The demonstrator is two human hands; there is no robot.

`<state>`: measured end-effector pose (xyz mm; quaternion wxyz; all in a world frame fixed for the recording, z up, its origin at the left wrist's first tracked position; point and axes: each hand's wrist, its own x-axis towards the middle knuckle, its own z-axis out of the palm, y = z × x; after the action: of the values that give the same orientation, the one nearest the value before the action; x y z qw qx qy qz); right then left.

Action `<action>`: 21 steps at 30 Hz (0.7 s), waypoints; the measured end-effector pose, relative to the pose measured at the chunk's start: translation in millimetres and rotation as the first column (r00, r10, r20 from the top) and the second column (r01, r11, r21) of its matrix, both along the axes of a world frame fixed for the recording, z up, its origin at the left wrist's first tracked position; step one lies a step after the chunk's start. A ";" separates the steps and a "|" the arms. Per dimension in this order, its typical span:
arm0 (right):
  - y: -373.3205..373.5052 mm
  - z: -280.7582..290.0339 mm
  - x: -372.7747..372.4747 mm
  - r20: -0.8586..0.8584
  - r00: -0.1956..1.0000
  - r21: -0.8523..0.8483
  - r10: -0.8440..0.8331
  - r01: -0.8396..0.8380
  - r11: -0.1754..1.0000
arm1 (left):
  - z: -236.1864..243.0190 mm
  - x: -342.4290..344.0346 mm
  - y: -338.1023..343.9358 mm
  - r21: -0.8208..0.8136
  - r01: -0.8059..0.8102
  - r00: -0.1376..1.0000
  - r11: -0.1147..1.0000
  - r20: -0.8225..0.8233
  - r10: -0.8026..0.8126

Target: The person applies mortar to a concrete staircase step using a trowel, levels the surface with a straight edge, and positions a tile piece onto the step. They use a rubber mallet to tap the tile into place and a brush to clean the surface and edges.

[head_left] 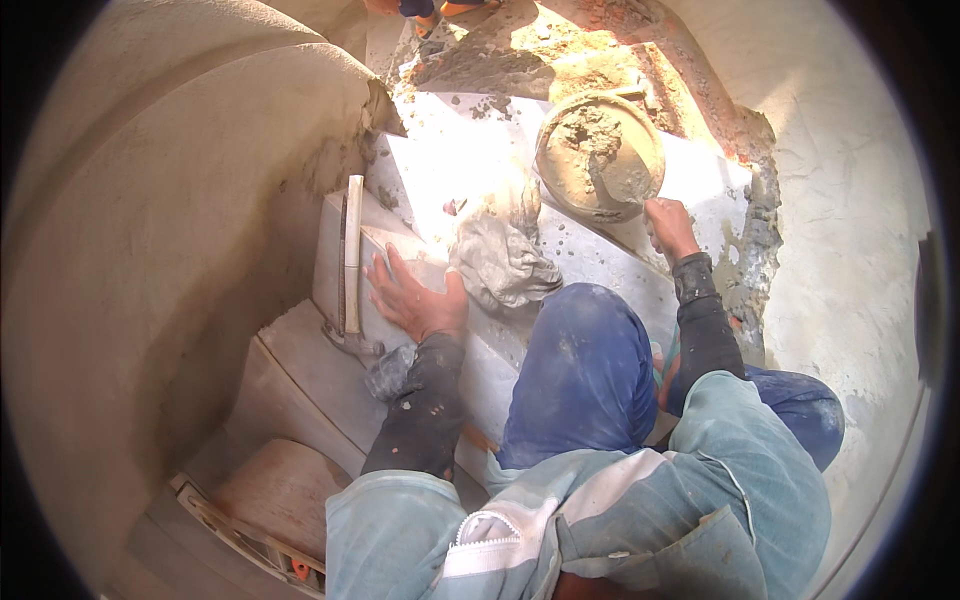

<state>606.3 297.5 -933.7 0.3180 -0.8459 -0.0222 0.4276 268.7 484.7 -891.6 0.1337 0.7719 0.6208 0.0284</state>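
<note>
My left hand [420, 303] rests with fingers spread on the pale slab of a step [385, 240]. Close to its fingertips lies a hammer [357, 344], beside a narrow pale strip [353, 225]. On the right, my right hand [668, 228] is closed at the near rim of a round pan [545, 165]. It grips what looks like a trowel [603, 192], whose blade dips into the wet mortar [588, 130]; the fingers hide its handle. A crumpled grey cloth or sack [505, 262] lies between my hands.
Curved plastered walls [230, 150] close in on both sides. Rough mortar and rubble [480, 65] lie beyond the pan, near another person's feet [428, 20]. A clear plastic bag [390, 375] sits by my left forearm. Lower steps [310, 370] drop away at left, with a wooden-looking frame [240, 535].
</note>
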 end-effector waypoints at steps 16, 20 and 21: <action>329.4 -68.5 -77.8 0.534 0.397 -0.031 0.747 -0.873 0.486 | 4.3 30.4 1.3 -0.061 0.054 0.998 0.997 0.032 -0.052; 310.5 3.0 -91.6 0.429 0.635 0.345 0.642 -0.772 0.533 | 1.2 -3.6 2.0 -0.026 -0.037 0.999 0.999 -0.007 0.037; 288.3 22.6 -75.1 0.247 0.727 0.328 0.640 -0.684 0.651 | 1.0 -8.0 1.2 -0.009 -0.039 0.999 0.999 -0.015 0.039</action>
<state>531.2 585.8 -911.2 0.3027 -0.7179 -0.4330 0.4533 260.7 485.9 -890.6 0.1320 0.7592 0.6370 0.0223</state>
